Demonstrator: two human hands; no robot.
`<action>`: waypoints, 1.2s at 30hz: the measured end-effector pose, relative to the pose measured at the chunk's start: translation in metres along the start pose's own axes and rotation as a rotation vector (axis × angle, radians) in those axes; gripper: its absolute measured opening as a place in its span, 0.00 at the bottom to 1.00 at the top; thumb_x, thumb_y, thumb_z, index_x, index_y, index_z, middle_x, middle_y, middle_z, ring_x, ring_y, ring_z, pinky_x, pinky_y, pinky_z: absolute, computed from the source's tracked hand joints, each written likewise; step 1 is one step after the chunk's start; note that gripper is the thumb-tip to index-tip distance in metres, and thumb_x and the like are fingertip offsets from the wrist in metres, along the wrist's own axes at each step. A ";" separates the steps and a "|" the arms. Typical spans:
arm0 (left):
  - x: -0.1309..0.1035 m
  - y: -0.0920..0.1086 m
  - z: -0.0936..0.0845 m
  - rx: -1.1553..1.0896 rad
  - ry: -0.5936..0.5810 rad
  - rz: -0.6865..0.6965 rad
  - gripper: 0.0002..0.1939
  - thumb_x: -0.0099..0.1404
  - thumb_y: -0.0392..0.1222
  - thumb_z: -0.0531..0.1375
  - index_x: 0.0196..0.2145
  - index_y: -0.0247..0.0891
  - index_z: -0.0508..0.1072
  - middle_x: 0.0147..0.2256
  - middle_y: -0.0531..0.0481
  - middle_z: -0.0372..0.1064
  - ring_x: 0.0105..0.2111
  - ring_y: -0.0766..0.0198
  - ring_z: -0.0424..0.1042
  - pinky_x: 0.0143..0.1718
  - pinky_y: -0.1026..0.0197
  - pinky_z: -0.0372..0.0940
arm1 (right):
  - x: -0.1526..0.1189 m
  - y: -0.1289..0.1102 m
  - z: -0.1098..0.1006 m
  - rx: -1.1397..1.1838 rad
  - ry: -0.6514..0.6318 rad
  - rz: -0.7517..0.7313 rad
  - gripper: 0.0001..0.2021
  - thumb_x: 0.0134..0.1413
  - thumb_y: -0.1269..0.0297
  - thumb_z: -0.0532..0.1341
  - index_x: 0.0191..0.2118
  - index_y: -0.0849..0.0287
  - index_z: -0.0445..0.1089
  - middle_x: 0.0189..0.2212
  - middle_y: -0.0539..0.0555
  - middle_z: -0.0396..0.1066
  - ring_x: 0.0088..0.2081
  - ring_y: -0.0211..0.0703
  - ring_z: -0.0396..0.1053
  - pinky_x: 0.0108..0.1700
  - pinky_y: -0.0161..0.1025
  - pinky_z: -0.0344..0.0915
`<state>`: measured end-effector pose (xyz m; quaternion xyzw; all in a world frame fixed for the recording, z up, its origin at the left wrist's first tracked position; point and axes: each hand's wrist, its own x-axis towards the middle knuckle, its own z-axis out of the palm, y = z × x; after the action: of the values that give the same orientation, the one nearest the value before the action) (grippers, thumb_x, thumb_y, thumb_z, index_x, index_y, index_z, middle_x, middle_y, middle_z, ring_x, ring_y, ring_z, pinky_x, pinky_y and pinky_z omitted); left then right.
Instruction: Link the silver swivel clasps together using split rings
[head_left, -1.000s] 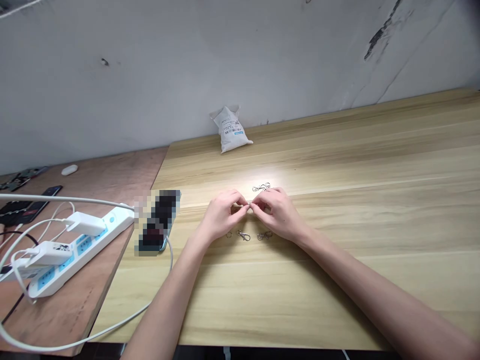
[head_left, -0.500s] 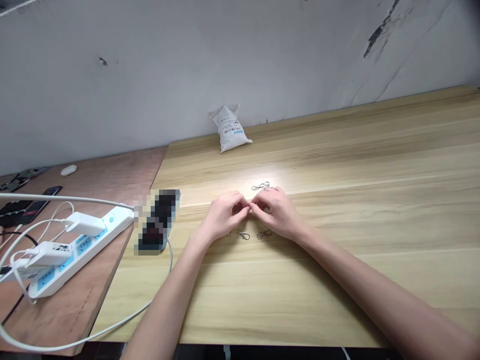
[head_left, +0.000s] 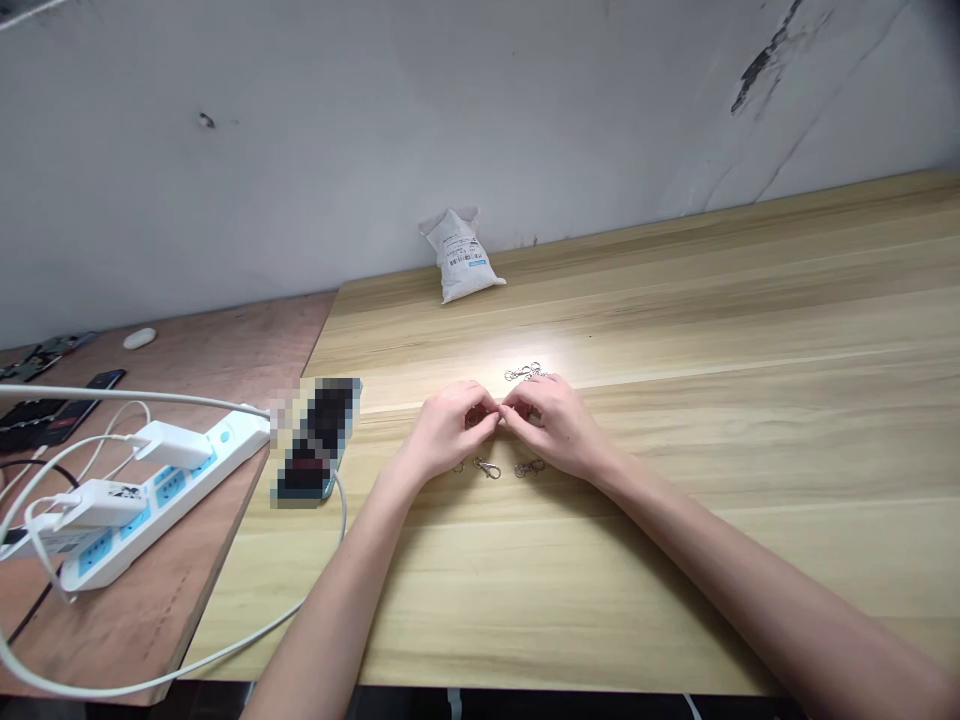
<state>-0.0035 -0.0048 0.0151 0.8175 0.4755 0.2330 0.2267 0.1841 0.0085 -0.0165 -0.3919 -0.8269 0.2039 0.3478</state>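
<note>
My left hand (head_left: 451, 430) and my right hand (head_left: 553, 427) meet fingertip to fingertip over the light wooden table (head_left: 675, 420). Each is closed in a pinch; what lies between the fingertips is too small to make out. Just below them on the wood rest a silver metal clasp (head_left: 487, 468) and, further right, another small metal clasp (head_left: 529, 468). Part of a ring (head_left: 459, 467) shows beside my left hand. Behind my right hand lies a small pile of metal rings and clasps (head_left: 523, 372), partly hidden by the fingers.
A white labelled packet (head_left: 465, 260) leans near the wall. To the left lies a blurred-out phone (head_left: 319, 440) with a white cable (head_left: 247, 640) looping toward the front. On the reddish table (head_left: 180, 620) are a power strip (head_left: 169, 500) with chargers, a dark phone (head_left: 79, 410) and a white case (head_left: 139, 339).
</note>
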 end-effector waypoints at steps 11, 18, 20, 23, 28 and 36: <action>0.000 0.000 -0.001 -0.013 -0.009 0.003 0.05 0.66 0.37 0.58 0.33 0.37 0.73 0.32 0.51 0.71 0.32 0.64 0.68 0.34 0.61 0.62 | 0.000 -0.001 -0.001 0.012 -0.036 0.008 0.08 0.61 0.65 0.57 0.31 0.58 0.71 0.25 0.51 0.71 0.31 0.41 0.65 0.39 0.40 0.55; 0.000 -0.001 -0.001 -0.013 -0.015 -0.005 0.05 0.66 0.37 0.58 0.33 0.37 0.73 0.31 0.51 0.70 0.32 0.64 0.67 0.35 0.61 0.62 | 0.001 -0.001 -0.001 0.022 -0.045 0.005 0.08 0.61 0.66 0.58 0.30 0.58 0.70 0.25 0.50 0.70 0.31 0.40 0.64 0.38 0.40 0.56; -0.001 -0.002 -0.001 -0.013 -0.013 0.000 0.05 0.66 0.37 0.58 0.33 0.37 0.73 0.32 0.51 0.71 0.33 0.64 0.67 0.35 0.61 0.62 | 0.001 -0.001 -0.001 0.021 -0.042 0.002 0.08 0.61 0.66 0.58 0.31 0.58 0.70 0.25 0.50 0.70 0.31 0.41 0.64 0.38 0.40 0.56; 0.000 -0.002 -0.001 -0.020 -0.020 0.004 0.06 0.66 0.38 0.57 0.34 0.37 0.73 0.32 0.50 0.71 0.33 0.63 0.68 0.35 0.60 0.62 | 0.001 0.000 -0.001 0.018 -0.039 -0.002 0.08 0.61 0.66 0.57 0.31 0.58 0.70 0.25 0.50 0.70 0.31 0.41 0.64 0.38 0.40 0.56; 0.000 -0.001 -0.002 -0.014 -0.012 0.009 0.05 0.66 0.38 0.57 0.33 0.38 0.73 0.32 0.50 0.71 0.33 0.64 0.68 0.35 0.61 0.62 | 0.000 0.000 -0.001 0.012 -0.036 -0.013 0.08 0.61 0.66 0.57 0.30 0.58 0.69 0.24 0.50 0.69 0.30 0.40 0.64 0.38 0.39 0.56; -0.001 -0.002 -0.002 -0.018 -0.012 0.004 0.06 0.66 0.38 0.57 0.33 0.38 0.73 0.32 0.50 0.71 0.32 0.64 0.68 0.34 0.61 0.62 | 0.000 0.000 -0.001 0.013 -0.035 -0.014 0.08 0.61 0.66 0.57 0.30 0.58 0.69 0.24 0.49 0.69 0.30 0.40 0.64 0.38 0.39 0.55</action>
<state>-0.0059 -0.0044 0.0154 0.8176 0.4706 0.2328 0.2362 0.1850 0.0091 -0.0157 -0.3801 -0.8343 0.2136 0.3375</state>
